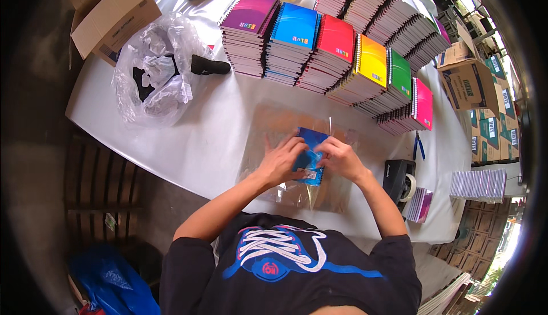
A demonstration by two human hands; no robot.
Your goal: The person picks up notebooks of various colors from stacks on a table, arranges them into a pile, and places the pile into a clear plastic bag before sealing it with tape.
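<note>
A blue notebook [313, 138] lies in front of me on the table, with clear plastic film [313, 194] around it and a small white label near its lower edge. My left hand [281, 160] grips the notebook's left side, thumb low and fingers bent over the top. On the opposite side, my right hand [341, 159] is closed, its fingertips pinching the film over the notebook's right part. Under the notebook, more clear plastic sheets [257, 144] lie flat.
Stacked spiral notebooks [294, 27] in several colours line the far side. A tape dispenser [395, 179], blue-handled pliers [419, 145] and a small notebook stack [419, 205] are at right. Left stand a plastic bag of scraps [151, 75] and a cardboard box [117, 21].
</note>
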